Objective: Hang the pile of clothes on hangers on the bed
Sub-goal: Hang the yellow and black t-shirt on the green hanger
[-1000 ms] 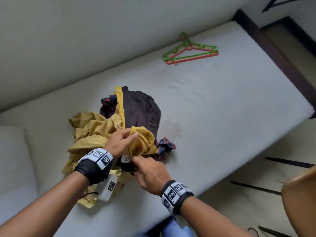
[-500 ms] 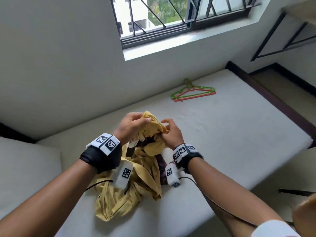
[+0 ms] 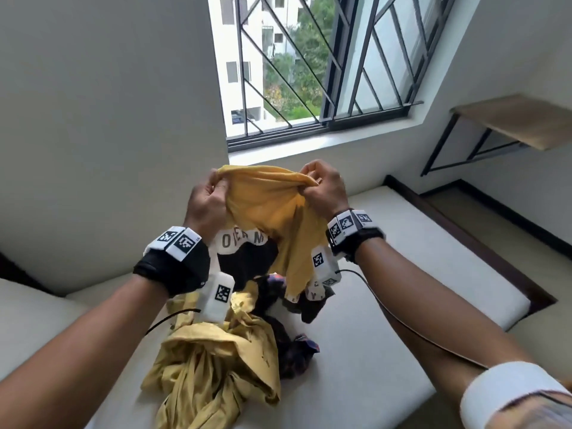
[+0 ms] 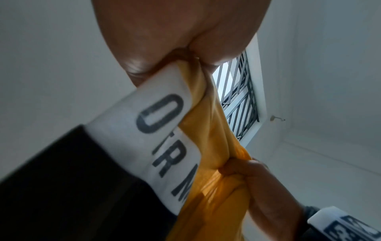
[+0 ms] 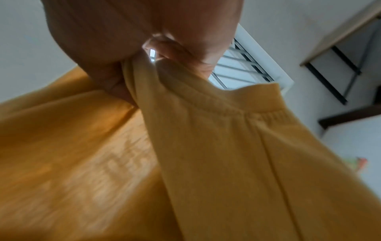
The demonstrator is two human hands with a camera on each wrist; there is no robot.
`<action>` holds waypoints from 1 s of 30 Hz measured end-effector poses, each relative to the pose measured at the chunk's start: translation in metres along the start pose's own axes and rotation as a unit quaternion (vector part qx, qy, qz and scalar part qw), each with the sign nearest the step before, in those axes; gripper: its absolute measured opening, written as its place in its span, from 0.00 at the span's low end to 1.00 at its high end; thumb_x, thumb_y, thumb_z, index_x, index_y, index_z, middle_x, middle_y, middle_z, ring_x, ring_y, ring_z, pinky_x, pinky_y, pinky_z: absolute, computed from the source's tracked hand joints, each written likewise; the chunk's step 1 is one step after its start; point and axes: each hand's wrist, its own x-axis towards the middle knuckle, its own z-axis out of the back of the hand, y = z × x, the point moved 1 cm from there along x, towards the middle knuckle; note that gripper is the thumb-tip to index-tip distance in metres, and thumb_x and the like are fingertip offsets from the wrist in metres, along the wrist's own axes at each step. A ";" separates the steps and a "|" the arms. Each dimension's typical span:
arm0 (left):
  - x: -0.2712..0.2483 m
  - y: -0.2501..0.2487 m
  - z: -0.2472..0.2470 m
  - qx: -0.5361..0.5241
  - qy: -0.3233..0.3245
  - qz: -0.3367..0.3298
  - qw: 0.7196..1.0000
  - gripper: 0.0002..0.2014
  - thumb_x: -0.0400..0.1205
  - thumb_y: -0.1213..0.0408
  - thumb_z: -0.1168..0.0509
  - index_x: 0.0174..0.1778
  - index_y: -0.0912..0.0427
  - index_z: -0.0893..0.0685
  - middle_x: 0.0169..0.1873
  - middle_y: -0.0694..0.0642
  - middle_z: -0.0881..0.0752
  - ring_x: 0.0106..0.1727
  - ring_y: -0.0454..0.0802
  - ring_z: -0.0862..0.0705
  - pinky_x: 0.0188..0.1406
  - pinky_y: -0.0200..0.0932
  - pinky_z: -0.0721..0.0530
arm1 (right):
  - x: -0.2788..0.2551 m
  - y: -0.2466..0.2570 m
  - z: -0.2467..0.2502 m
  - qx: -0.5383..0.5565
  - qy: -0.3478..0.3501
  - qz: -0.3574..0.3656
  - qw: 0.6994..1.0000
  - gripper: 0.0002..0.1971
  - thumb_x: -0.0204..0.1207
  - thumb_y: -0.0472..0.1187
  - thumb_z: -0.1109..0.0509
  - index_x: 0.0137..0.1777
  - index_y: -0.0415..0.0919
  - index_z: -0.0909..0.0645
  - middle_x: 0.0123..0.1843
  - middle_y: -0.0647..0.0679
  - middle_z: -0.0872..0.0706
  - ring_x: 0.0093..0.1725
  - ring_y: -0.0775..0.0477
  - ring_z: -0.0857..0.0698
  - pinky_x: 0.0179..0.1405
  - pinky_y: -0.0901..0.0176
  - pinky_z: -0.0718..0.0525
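A yellow and black T-shirt [image 3: 266, 209] with a white lettered band hangs in the air above the bed. My left hand [image 3: 206, 202] grips its left top edge and my right hand [image 3: 322, 188] grips its right top edge, stretching the fabric between them. The left wrist view shows the T-shirt [image 4: 208, 130] bunched in the left hand [image 4: 181, 53], with the right hand [image 4: 245, 172] beyond. In the right wrist view the T-shirt's yellow cloth [image 5: 206, 146] fills the frame under the right hand [image 5: 144, 62]. The clothes pile [image 3: 216, 363] lies on the bed [image 3: 387, 320] below. The hangers are hidden.
A barred window [image 3: 312, 72] is set in the wall behind the bed. A wooden shelf on a black frame [image 3: 507, 125] sticks out at the right. A dark bed frame edge [image 3: 470, 236] runs along the right side, with floor beyond it.
Both hands have risen with the yellow and black T-shirt and moved apart, spreading it out. The view has tilted up, so the hangers have left the frame.
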 end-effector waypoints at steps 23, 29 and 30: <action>-0.007 -0.033 0.117 0.209 -0.034 -0.092 0.973 0.10 0.87 0.65 0.46 0.43 0.56 0.22 0.29 0.53 0.24 0.30 0.50 0.26 0.31 0.44 0.28 | 0.015 0.018 0.038 -0.185 -0.033 -0.023 0.982 0.11 0.69 0.46 0.21 0.51 0.56 0.10 0.56 0.49 0.12 0.53 0.43 0.14 0.51 0.52 0.13; -0.032 -0.017 0.084 0.158 -0.008 -0.057 0.986 0.11 0.88 0.58 0.44 0.43 0.55 0.20 0.29 0.52 0.21 0.29 0.48 0.24 0.31 0.46 0.26 | -0.005 0.043 -0.010 -0.149 -0.033 -0.169 0.974 0.29 0.71 0.73 0.31 0.46 0.44 0.18 0.45 0.45 0.11 0.43 0.41 0.12 0.42 0.53 0.15; -0.036 -0.016 0.075 0.152 0.006 -0.059 0.987 0.10 0.88 0.58 0.43 0.43 0.54 0.21 0.28 0.50 0.22 0.28 0.47 0.25 0.30 0.46 0.27 | -0.010 0.049 -0.023 -0.120 -0.005 -0.189 0.975 0.34 0.69 0.78 0.34 0.43 0.43 0.18 0.40 0.44 0.10 0.39 0.42 0.10 0.40 0.52 0.13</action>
